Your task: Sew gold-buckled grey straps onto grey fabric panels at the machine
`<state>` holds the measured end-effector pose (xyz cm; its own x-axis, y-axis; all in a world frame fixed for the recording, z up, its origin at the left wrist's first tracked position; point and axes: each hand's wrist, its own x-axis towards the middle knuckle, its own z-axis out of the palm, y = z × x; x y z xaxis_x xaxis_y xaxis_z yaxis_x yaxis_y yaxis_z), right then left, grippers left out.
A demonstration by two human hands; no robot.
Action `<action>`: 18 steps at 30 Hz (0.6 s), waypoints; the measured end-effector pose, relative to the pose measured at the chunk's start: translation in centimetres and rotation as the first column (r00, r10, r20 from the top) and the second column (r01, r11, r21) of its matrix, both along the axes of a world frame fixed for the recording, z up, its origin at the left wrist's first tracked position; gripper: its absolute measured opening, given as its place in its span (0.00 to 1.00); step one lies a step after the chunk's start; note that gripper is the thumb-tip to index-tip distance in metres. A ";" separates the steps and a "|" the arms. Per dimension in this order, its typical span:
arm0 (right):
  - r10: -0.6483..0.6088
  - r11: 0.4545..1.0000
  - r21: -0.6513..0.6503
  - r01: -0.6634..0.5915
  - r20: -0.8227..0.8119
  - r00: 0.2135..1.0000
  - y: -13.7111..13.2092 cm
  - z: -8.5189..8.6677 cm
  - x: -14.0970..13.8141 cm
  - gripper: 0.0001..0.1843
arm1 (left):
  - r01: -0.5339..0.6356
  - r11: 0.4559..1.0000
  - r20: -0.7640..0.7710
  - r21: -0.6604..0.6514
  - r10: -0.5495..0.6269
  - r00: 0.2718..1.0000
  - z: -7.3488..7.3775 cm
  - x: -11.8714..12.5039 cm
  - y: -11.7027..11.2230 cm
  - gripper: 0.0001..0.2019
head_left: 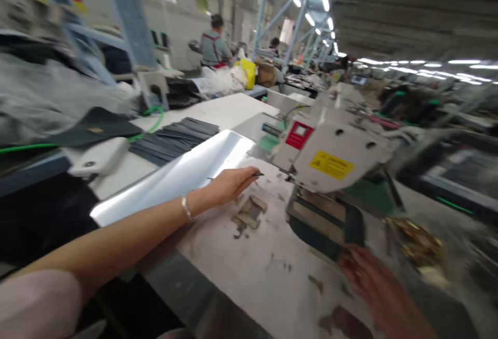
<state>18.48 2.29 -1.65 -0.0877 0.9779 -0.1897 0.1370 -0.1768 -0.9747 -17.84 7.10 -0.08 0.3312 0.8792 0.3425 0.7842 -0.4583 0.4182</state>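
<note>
Beyond the worn white work plate (233,256), my left hand (231,183) is closed around a thin dark pointed tool (258,174); its kind cannot be made out. Its tip points right, towards the sewing machine head (327,147). A dark flat panel (319,235) with brown rectangular areas lies under the front of the machine. At the panel's near right edge, my right hand (373,282) grips it with bent fingers, blurred by motion. Between the hands, a rectangular cutout (251,212) shows in the plate.
A shiny metal sheet (175,178) borders the plate on the left. Stacked dark strips (175,139) lie behind it on a white table. To the right are a gold-coloured crumpled bundle (418,243) and a dark screen (455,173). A co-worker (215,43) sits further back.
</note>
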 end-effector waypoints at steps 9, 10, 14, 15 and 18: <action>-0.043 0.999 -0.034 0.039 -0.111 0.993 -1.1 -0.6 -1.2 0.10 | 0.229 0.965 -0.284 -0.127 -0.257 0.924 1.1 12.8 -4.0 0.09; -0.031 0.999 -0.014 0.029 -0.100 0.994 -1.2 -0.7 -1.2 0.10 | 0.245 0.962 -0.301 -0.122 -0.271 0.914 1.0 14.0 -4.2 0.08; -0.003 0.998 0.068 0.002 0.014 1.000 -1.5 -0.9 -0.7 0.12 | 0.253 0.956 -0.346 -0.146 -0.289 0.893 0.7 17.2 -4.3 0.08; 0.003 0.996 0.092 -0.008 0.061 0.998 -1.5 -1.0 -0.6 0.12 | 0.248 0.956 -0.352 -0.156 -0.288 0.890 0.7 17.7 -4.3 0.08; -0.001 0.985 0.171 -0.031 0.186 0.983 -1.4 -1.3 -0.3 0.11 | 0.233 0.959 -0.343 -0.159 -0.275 0.898 0.7 18.6 -4.3 0.09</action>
